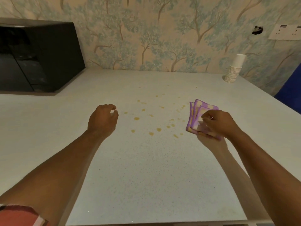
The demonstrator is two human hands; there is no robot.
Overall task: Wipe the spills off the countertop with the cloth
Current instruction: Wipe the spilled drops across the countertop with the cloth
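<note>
Several small yellow-orange spills (pixel 151 133) dot the middle of the pale speckled countertop (pixel 146 176). A folded purple and cream checked cloth (pixel 195 114) lies at the right edge of the spills, and my right hand (pixel 218 123) grips its near corner. My left hand (pixel 102 120) hovers just left of the spills, fingers loosely curled, holding nothing.
A black microwave (pixel 37 57) stands at the back left of the counter. A stack of white paper cups (pixel 234 69) sits at the back right by the tree-patterned wall. A wall socket (pixel 286 32) is at the upper right. Something blue (pixel 291 88) stands past the right edge.
</note>
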